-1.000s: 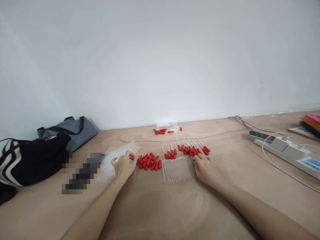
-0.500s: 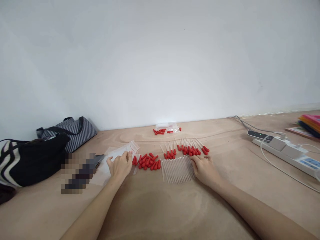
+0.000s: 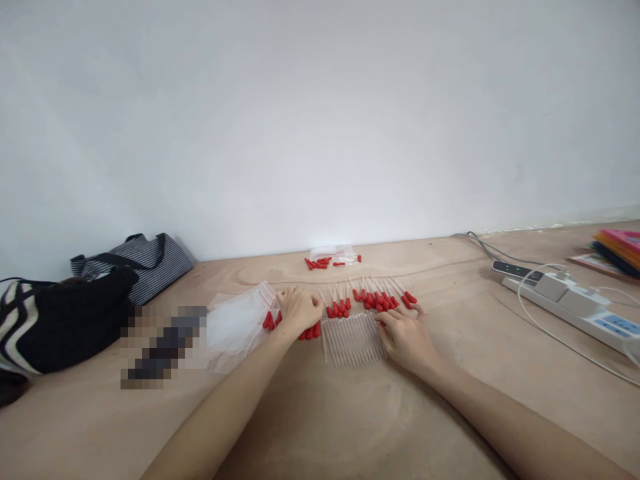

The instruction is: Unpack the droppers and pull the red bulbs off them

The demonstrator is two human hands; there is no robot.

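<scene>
Two bare hands work low over a counter [image 3: 310, 427] of smooth, wavy-grained, pale brown wood. The left hand [image 3: 300, 312] arches over a pile of glossy, rubbery-looking red bulbs [image 3: 309, 332], its fingers bent downward; whether they pinch a bulb cannot be told. The right hand [image 3: 407, 339] has its fingers close together, curled at the right end of a neat row of slender see-through tubes [image 3: 353, 343], though their tips are too hidden to show a grip. That row lies between the two sets of fingers, tubes side by side. Just beyond the right fingers, bulb-tipped tubes [image 3: 383, 302] fan out, red ends toward the person. Left of the left fingers, thin, milky plastic bags [image 3: 237, 327] overlap in a flat sheaf. Farther past the fingers, more small red pieces [image 3: 318, 264] lie against another plastic bag [image 3: 333, 253], near the counter's back edge, where a plain white wall [image 3: 320, 120] rises. Well left are a striped bag [image 3: 160, 257] and a black cloth item [image 3: 85, 327]; well right, a white power strip [image 3: 580, 308]. A broad stretch of wood runs from the tubes toward the person.
</scene>
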